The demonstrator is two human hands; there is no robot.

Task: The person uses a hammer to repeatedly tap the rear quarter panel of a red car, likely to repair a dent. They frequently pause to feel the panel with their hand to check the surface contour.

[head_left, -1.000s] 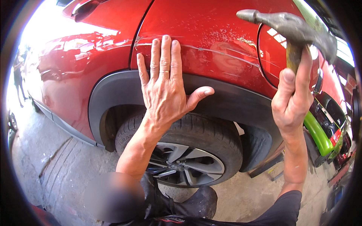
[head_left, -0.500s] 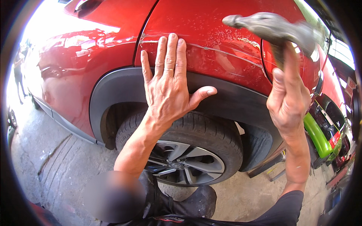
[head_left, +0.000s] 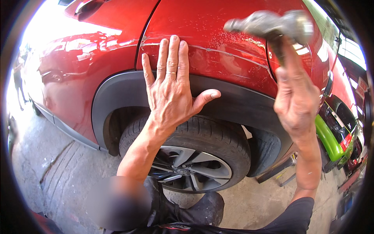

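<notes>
Above the wheel (head_left: 181, 171), we lay our left hand (head_left: 170, 95) flat and spread against the scratched red car (head_left: 210, 64); to its right, our right hand (head_left: 297, 101) wraps around an upheld hammer (head_left: 265, 25).

Open from left hand (head_left: 169, 91) toward three o'clock, up to right hand (head_left: 297, 101); barred at two by hammer (head_left: 268, 25), at six by wheel (head_left: 182, 171)

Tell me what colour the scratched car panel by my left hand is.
The scratched car panel is glossy red, seen best in the head view.
</notes>
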